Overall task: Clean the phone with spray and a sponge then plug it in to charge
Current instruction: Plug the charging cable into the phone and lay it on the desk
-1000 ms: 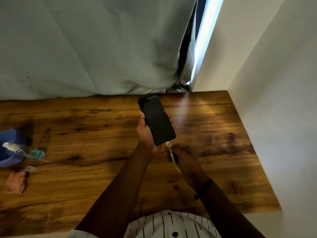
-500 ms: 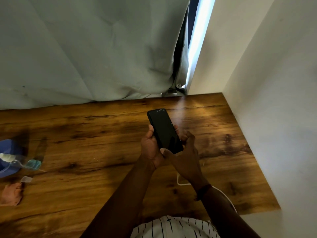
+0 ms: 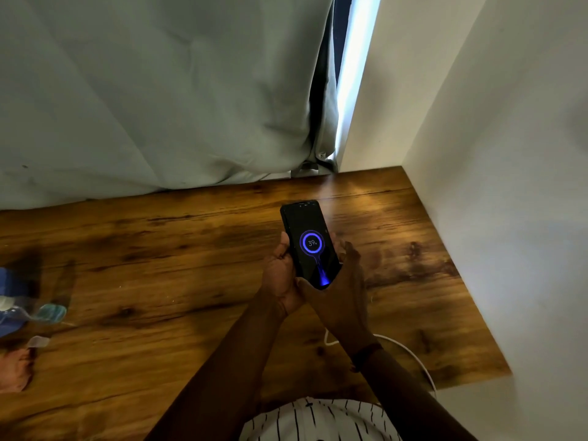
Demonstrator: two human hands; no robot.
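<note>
The black phone (image 3: 310, 243) is held above the wooden table (image 3: 165, 268), its screen lit with a blue charging ring reading 39%. My left hand (image 3: 280, 275) grips its left edge from below. My right hand (image 3: 345, 294) wraps the phone's bottom end and right side, hiding the plug. A white charging cable (image 3: 404, 350) runs from under my right wrist to the table's near right edge. At the far left lie the clear spray bottle (image 3: 38, 313) and a pinkish sponge (image 3: 16, 370).
A blue container (image 3: 11, 284) sits at the left edge beside the spray bottle. A grey curtain (image 3: 159, 90) hangs along the table's back. White walls (image 3: 509, 186) close the right side. A small clear cap (image 3: 38, 341) lies near the sponge.
My right hand brought the cable's plug up to the phone's bottom end and closed around it. The dark screen lit up with the charging ring. The cable now trails on the table.
</note>
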